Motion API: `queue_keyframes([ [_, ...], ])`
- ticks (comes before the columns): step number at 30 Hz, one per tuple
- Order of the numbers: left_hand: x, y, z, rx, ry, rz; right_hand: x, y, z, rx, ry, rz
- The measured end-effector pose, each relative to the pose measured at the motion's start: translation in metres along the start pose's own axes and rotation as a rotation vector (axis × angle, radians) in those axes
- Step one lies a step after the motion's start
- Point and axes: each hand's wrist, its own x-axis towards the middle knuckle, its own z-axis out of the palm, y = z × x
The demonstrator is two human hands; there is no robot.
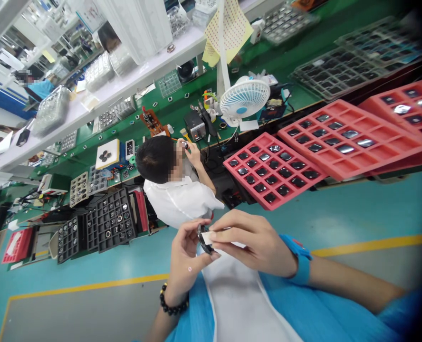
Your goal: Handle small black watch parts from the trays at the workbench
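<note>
In front of my chest, my left hand (pixel 187 261) grips a dark, round watch case (pixel 204 243) by its edge, between thumb and fingers. The case is tilted almost edge-on, so its faces can hardly be made out. A small white piece of cloth or paper (pixel 207 237) lies against it, pinched in the fingertips of my right hand (pixel 255 242). Both hands nearly meet at the case. A black bead bracelet (pixel 173 306) is on my left wrist, and a blue band (pixel 302 261) circles my right.
A co-worker in white (pixel 182 199) sits ahead at a green bench (pixel 139 130), holding a small part. Red trays (pixel 271 204) of dark parts stand to the right, black trays (pixel 113 218) to the left. A fan (pixel 244 97) stands on the bench.
</note>
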Motion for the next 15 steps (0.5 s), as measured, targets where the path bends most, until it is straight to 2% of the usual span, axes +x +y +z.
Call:
queue_keyframes([
  [15,-0.0017,-0.0014,0.002,0.016,0.014,-0.021,-0.0014,0.0023,-0.0025,-0.007,0.003,-0.015],
])
